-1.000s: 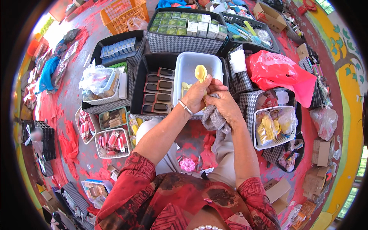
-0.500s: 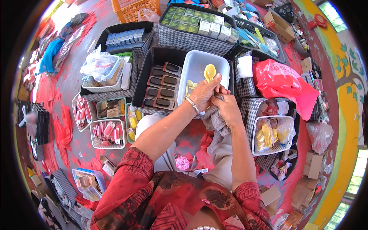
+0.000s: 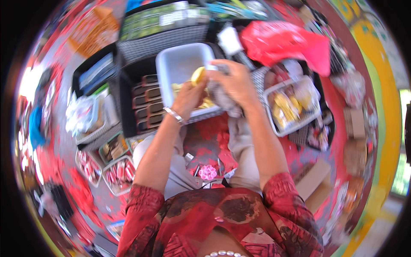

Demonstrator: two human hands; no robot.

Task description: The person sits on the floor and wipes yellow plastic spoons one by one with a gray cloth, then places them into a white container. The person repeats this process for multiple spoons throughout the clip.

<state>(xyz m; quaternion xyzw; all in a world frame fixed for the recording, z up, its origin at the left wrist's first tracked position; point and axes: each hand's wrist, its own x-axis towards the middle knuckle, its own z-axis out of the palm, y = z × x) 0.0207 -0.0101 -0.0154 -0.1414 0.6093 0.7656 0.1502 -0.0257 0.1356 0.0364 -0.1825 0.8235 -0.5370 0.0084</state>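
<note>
Over a pale white tub (image 3: 165, 64), my left hand (image 3: 187, 97) is closed round a yellow plastic spoon (image 3: 198, 74), its bowl pointing up and away. Beside it, my right hand (image 3: 237, 83) grips a crumpled grey cloth (image 3: 223, 98) that hangs below the fingers. Motion blurs both hands, and the spoon's handle is hidden. More yellow spoons (image 3: 206, 103) lie in the tub, partly covered by my hands. The tub rests on a black-lined box, next to rows of dark oval-topped items (image 3: 147, 105).
At right stands a white basket (image 3: 280, 130) of yellow spoons and clear bags, below a red plastic bag (image 3: 282, 45). A box of green packs (image 3: 162, 23) is at the back. Small baskets of pink-and-white packs (image 3: 120, 173) sit left of my knees.
The view has swung, so the boxes appear farther left. My right hand has come up with the cloth and apart from my left, which still holds the spoon, now more tilted.
</note>
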